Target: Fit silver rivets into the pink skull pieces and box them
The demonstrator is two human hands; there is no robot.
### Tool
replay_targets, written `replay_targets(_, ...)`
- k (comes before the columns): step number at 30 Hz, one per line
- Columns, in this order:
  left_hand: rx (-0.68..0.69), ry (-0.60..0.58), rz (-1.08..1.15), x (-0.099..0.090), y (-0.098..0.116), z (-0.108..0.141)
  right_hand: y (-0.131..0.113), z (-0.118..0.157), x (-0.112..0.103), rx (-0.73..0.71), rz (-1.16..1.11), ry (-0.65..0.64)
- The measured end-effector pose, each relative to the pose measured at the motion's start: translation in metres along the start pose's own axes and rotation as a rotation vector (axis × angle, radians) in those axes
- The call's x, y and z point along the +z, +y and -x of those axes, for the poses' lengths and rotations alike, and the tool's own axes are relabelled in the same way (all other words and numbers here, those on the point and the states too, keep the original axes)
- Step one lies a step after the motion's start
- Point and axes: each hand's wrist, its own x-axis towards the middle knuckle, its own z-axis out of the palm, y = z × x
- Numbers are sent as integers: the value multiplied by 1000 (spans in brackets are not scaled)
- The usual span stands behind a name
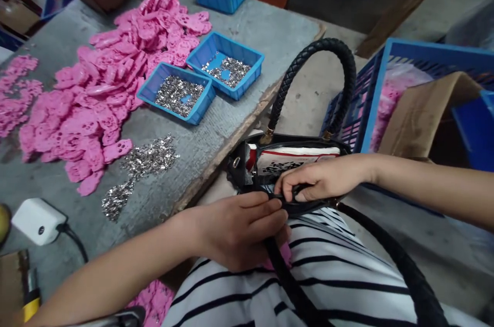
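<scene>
Hands at a black bag's near edge, exact grip unclear

The handbag is black, clothing white with black stripes, trays blue.

Extends a bare left forearm from the lower left corner, slanting up toward the middle of the frame. Holds the left wrist nearly straight, the back of the left hand uppermost, fingers bent side by side and closed in a grip just below centre. Stretches a bare right forearm nearly level from the right edge. Angles the right hand slightly downward from the right wrist, fingers curled, thumb beneath, fingertips partly hidden. Has both hands close together, right one higher.
</scene>
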Motion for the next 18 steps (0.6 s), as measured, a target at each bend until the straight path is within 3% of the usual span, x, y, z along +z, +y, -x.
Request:
replay_targets(6,31,-25,-29,-2,-1,2,-10,-15,-3,197,349,4)
replay_targets(11,-1,9,-23,-1,-2,3,-31,-11,-5,218,397,-79)
replay_targets(18,-13,7,-42,0,-3,4,-34,4,-4,142,607,161)
